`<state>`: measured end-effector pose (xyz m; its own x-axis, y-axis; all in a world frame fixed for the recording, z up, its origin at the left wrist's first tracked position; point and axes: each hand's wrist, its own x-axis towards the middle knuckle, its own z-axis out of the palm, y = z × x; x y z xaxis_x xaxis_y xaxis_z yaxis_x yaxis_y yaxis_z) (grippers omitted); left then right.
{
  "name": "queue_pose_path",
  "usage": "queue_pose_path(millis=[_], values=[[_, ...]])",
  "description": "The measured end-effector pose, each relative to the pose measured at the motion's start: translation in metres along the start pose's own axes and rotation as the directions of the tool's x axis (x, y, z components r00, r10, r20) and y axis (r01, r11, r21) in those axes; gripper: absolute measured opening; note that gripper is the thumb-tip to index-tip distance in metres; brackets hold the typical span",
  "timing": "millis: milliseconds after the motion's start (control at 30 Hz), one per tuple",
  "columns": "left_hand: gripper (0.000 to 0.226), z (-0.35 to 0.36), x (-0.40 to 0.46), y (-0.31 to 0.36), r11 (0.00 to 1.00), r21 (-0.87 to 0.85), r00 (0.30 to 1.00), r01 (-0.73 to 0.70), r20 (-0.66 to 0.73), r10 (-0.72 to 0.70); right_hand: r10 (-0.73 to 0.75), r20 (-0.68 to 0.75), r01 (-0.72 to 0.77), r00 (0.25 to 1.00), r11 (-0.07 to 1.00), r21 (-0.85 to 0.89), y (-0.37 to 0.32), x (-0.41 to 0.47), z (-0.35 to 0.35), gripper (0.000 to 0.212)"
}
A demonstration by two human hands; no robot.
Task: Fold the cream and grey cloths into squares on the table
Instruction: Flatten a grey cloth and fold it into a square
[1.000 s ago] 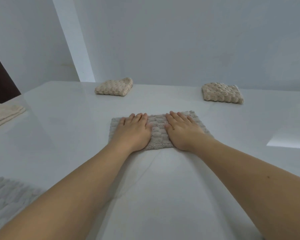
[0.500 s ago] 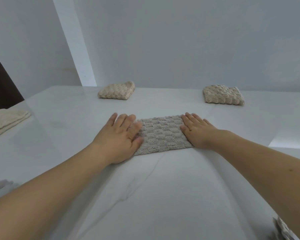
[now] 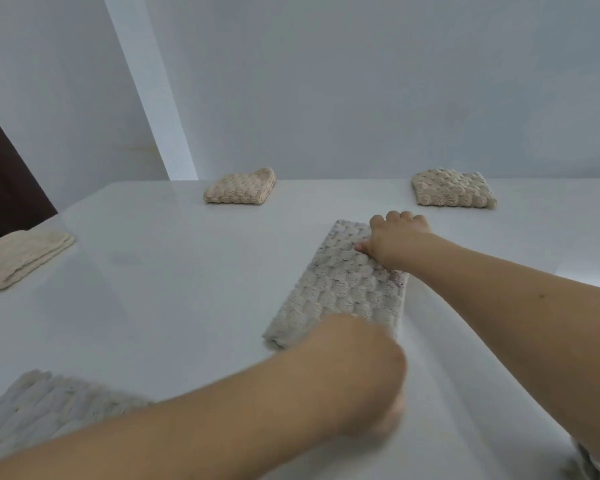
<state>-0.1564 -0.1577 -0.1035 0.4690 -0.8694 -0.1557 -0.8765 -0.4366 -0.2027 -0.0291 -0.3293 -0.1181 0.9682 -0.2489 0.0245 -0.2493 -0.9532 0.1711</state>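
The grey cloth (image 3: 343, 285), which was lying crosswise a second ago, is now lying lengthwise, running away from the person; the right hand (image 3: 394, 237), earlier pressing flat on the cloth's right part, is now gripping its far right corner with curled fingers; the left hand (image 3: 364, 372), earlier flat on the left part, is now sitting blurred at the near end, its grip hidden; the view is now tilting lower, bringing another grey cloth (image 3: 49, 407) into the lower left.
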Motion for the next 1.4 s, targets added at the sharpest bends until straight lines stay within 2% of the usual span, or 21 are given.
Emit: queue_pose_path(millis=[67, 100, 167, 200, 300, 400, 467, 533, 600, 667, 767, 867, 933, 967, 1033, 1100, 1133, 1200, 1267, 1333, 1400], values=[[0.015, -0.002, 0.001, 0.005, 0.991, -0.111, 0.988, -0.078, -0.139, 0.063, -0.045, -0.052, 0.048, 0.998, 0.997, 0.055, -0.001, -0.003, -0.004, 0.057], [0.017, -0.002, -0.001, -0.003, 0.979, -0.182, 0.985, -0.092, -0.161, 0.063, -0.080, -0.101, 0.087, 0.992, 0.994, 0.068, 0.001, -0.007, -0.006, 0.052], [0.029, 0.003, -0.008, -0.028, 0.966, -0.242, 0.990, -0.088, -0.131, 0.057, -0.162, -0.174, 0.187, 0.971, 0.973, 0.138, 0.002, -0.020, -0.013, 0.040], [0.037, 0.005, -0.013, -0.041, 0.975, -0.213, 0.994, -0.065, -0.096, 0.046, -0.206, -0.181, 0.242, 0.962, 0.949, 0.201, 0.002, -0.030, -0.016, 0.033], [0.041, 0.014, -0.026, -0.073, 0.997, -0.068, 1.000, 0.024, 0.013, -0.023, -0.394, -0.094, 0.405, 0.914, 0.879, 0.251, 0.002, -0.068, -0.023, 0.019], [0.032, 0.024, -0.026, -0.081, 0.994, -0.105, 0.998, 0.032, -0.056, -0.038, -0.545, 0.079, 0.526, 0.834, 0.831, 0.183, 0.002, -0.103, -0.026, 0.015], [0.020, 0.028, -0.022, -0.079, 0.999, -0.025, 0.979, -0.021, -0.203, 0.015, -0.549, 0.176, 0.518, 0.817, 0.834, 0.192, 0.003, -0.118, -0.029, 0.024], [0.013, 0.028, -0.022, -0.071, 1.000, 0.008, 0.958, -0.010, -0.285, 0.012, -0.505, 0.241, 0.463, 0.829, 0.861, 0.210, 0.003, -0.131, -0.036, 0.043], [0.007, 0.024, -0.024, -0.062, 0.998, -0.031, 0.964, 0.046, -0.260, -0.053, -0.490, 0.281, 0.462, 0.825, 0.871, 0.164, 0.003, -0.144, -0.043, 0.062], [0.010, 0.021, -0.029, -0.052, 0.986, -0.129, 0.974, 0.108, -0.185, -0.130, -0.500, 0.291, 0.512, 0.816, 0.858, 0.039, -0.001, -0.160, -0.049, 0.062], [0.017, 0.013, -0.036, -0.048, 0.925, -0.341, 0.984, 0.167, -0.005, -0.180, -0.569, 0.264, 0.598, 0.779, 0.800, -0.039, -0.009, -0.178, -0.055, 0.029], [0.011, 0.001, -0.043, -0.051, 0.719, -0.638, 0.957, 0.277, 0.252, -0.145, -0.567, 0.349, 0.607, 0.746, 0.795, -0.006, -0.009, -0.175, -0.072, 0.017], [0.017, -0.008, -0.047, -0.057, 0.547, -0.761, 0.928, 0.349, 0.363, -0.086, -0.518, 0.468, 0.517, 0.716, 0.844, 0.143, -0.001, -0.163, -0.084, 0.021], [0.025, -0.012, -0.047, -0.062, 0.474, -0.792, 0.906, 0.386, 0.421, -0.034, -0.497, 0.544, 0.422, 0.676, 0.866, 0.268, 0.004, -0.155, -0.088, 0.019], [0.028, -0.021, -0.045, -0.073, 0.420, -0.793, 0.856, 0.441, 0.513, 0.070, -0.517, 0.675, 0.200, 0.527, 0.847, 0.492, 0.013, -0.137, -0.090, 0.010], [0.023, -0.032, -0.039, -0.081, 0.445, -0.776, 0.849, 0.447, 0.525, 0.062, -0.525, 0.745, 0.134, 0.412, 0.843, 0.520, 0.018, -0.124, -0.091, 0.014], [0.018, -0.035, -0.034, -0.085, 0.472, -0.758, 0.861, 0.450, 0.509, -0.003, -0.519, 0.755, 0.139, 0.402, 0.849, 0.509, 0.019, -0.118, -0.090, 0.018], [0.013, -0.034, -0.022, -0.094, 0.537, -0.703, 0.877, 0.467, 0.445, -0.180, -0.503, 0.717, 0.148, 0.483, 0.853, 0.500, 0.018, -0.104, -0.087, 0.016], [0.019, -0.028, -0.010, -0.103, 0.585, -0.651, 0.875, 0.483, 0.371, -0.310, -0.475, 0.606, 0.160, 0.638, 0.852, 0.499, 0.015, -0.088, -0.083, 0.005], [0.022, -0.019, 0.000, -0.111, 0.615, -0.613, 0.868, 0.496, 0.319, -0.382, -0.433, 0.489, 0.185, 0.757, 0.860, 0.475, 0.011, -0.075, -0.078, 0.009], [0.023, -0.013, 0.008, -0.116, 0.633, -0.581, 0.856, 0.512, 0.284, -0.432, -0.389, 0.417, 0.198, 0.822, 0.881, 0.430, 0.007, -0.067, -0.073, 0.011]])
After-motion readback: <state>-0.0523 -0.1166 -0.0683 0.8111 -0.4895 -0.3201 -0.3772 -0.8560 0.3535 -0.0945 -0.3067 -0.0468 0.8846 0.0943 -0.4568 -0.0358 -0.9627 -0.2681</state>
